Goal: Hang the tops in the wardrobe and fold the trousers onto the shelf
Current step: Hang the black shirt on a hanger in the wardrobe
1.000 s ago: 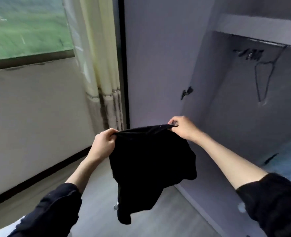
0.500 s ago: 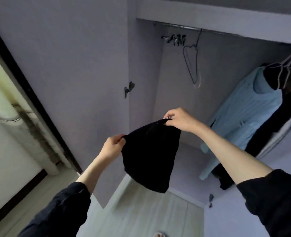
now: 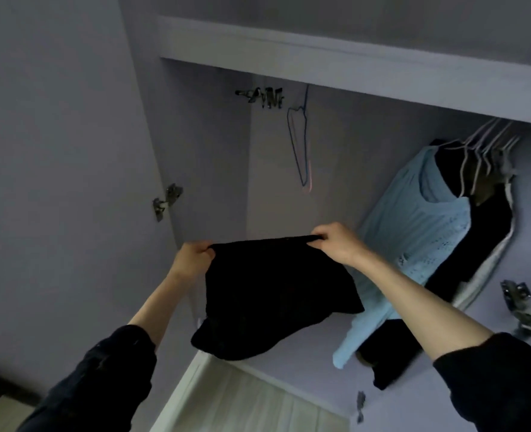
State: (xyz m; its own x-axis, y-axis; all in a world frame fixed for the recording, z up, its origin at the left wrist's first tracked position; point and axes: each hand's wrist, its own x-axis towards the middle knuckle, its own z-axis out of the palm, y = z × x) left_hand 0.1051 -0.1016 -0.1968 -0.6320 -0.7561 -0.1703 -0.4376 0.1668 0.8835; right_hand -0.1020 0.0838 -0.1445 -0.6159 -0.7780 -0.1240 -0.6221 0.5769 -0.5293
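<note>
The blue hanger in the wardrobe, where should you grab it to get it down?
Probably by the neck just under its hook, reaching up from the front. The empty blue hanger hangs alone and edge-on, apart from the light blue top, so nothing blocks it. Both hands, left and right, now grip the black garment, so one must let go.

Two hands (image 3: 192, 260) (image 3: 336, 243), one black garment (image 3: 273, 294), one empty blue hanger (image 3: 298, 145), one hanging pale blue top (image 3: 414, 232), three door hinges (image 3: 166, 201)
</note>
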